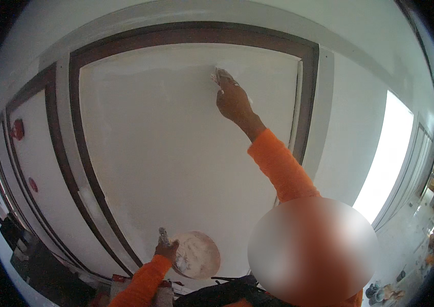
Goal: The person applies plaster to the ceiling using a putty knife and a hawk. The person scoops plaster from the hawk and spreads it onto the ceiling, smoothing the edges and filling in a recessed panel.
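Note:
My right hand [233,100] is raised high, its closed fingers against the upper part of a white wall panel [176,128]. Its fingertips are coated grey-white, and what they hold, if anything, is too small to make out. Low in front of me, my left hand [167,250] grips the left edge of a round tub [216,250] filled with whitish paste [195,251]. A grey-white tip stands up from that hand; I cannot tell whether it is a coated finger or a tool. Both forearms wear orange sleeves.
A dark brown frame [196,33] borders the panel. Further framed panels with red round fittings [18,129] stand at left, above a dark box-like object [38,266]. A bright opening [388,153] is at right, with scattered items [381,292] on the floor. A blurred oval hides the lower right.

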### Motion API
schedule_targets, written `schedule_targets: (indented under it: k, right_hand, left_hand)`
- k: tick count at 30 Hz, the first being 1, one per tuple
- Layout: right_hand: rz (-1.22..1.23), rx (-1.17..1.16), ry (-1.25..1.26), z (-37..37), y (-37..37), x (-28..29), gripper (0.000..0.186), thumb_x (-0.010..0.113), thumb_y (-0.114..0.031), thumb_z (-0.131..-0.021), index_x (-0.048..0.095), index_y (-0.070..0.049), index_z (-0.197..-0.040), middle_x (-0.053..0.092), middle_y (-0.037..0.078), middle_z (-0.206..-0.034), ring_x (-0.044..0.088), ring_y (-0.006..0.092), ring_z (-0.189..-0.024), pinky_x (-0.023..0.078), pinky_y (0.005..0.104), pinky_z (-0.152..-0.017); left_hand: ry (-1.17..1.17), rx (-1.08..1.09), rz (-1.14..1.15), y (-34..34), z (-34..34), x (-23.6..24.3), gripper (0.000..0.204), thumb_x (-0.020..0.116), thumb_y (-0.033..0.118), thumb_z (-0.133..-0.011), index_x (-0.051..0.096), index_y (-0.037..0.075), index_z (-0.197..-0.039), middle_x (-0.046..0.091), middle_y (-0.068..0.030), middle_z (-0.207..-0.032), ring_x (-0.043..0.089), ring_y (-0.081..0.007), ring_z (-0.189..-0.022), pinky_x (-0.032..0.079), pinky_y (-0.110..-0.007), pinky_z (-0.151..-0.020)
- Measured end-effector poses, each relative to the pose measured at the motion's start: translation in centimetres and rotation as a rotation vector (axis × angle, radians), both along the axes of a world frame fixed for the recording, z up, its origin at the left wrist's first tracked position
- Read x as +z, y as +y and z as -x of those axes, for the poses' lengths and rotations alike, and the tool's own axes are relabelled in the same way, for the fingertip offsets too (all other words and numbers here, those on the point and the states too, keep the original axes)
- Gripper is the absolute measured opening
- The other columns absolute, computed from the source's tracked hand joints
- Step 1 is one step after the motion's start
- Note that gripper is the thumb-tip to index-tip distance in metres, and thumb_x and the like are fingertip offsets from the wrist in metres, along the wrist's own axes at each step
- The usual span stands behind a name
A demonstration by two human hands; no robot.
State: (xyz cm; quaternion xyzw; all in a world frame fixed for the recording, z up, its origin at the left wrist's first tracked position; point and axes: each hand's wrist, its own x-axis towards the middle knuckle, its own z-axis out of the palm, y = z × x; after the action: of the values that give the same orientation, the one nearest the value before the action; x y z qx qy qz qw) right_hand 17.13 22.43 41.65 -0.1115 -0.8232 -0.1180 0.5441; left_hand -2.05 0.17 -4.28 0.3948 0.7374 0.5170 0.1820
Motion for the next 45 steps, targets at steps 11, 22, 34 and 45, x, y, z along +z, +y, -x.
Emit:
schedule_targets:
  k: [11, 22, 34, 45]
  right_hand:
    - [0.256, -0.665, 0.655, -7.4, 8.2, 6.8, 0.078, 0.053, -0.020, -0.077, 0.012, 0.006, -0.137, 0.021, 0.032, -0.137, 0.022, 0.0501, -0.126, 0.025, 0.0560, -0.099]
    - [-0.124, 0.196, 0.233, 14.8, -4.3, 2.7, 0.053, 0.049, -0.022, -0.080, 0.040, 0.000, -0.128, 0.037, 0.028, -0.132, 0.036, 0.0403, -0.123, 0.033, 0.0450, -0.100]
    - [-0.159, -0.422, 0.084, -3.0, 2.0, -7.5, 0.059, 0.050, -0.021, -0.076, 0.037, -0.001, -0.130, 0.026, 0.025, -0.138, 0.023, 0.0422, -0.128, 0.024, 0.0529, -0.100]
    - [-0.159, -0.778, 0.144, -18.0, 8.6, -8.7, 0.064, 0.051, -0.020, -0.073, 0.035, -0.001, -0.132, 0.016, 0.023, -0.143, 0.011, 0.0440, -0.132, 0.015, 0.0602, -0.101]
  left_hand:
    - [-0.149, -0.050, 0.007, 1.3, -0.6, -0.2, 0.077, 0.063, 0.046, -0.074, 0.038, -0.005, -0.127, 0.051, -0.0298, -0.116, 0.052, -0.0394, -0.108, 0.042, -0.040, -0.091]
    - [-0.056, -0.028, 0.119, -3.3, -1.4, 4.7, 0.085, 0.060, 0.038, -0.080, 0.013, 0.001, -0.139, 0.046, -0.0271, -0.125, 0.050, -0.0347, -0.109, 0.044, -0.040, -0.090]
    - [0.106, -0.167, 0.259, -0.7, -7.6, 4.6, 0.076, 0.044, 0.045, -0.087, -0.001, 0.022, -0.142, 0.024, -0.0218, -0.142, 0.034, -0.0385, -0.125, 0.027, -0.044, -0.105]
    - [-0.159, -0.267, 0.210, 0.4, -8.8, 8.1, 0.070, 0.053, 0.039, -0.083, 0.020, 0.012, -0.139, 0.040, -0.0223, -0.129, 0.047, -0.0342, -0.112, 0.041, -0.042, -0.089]
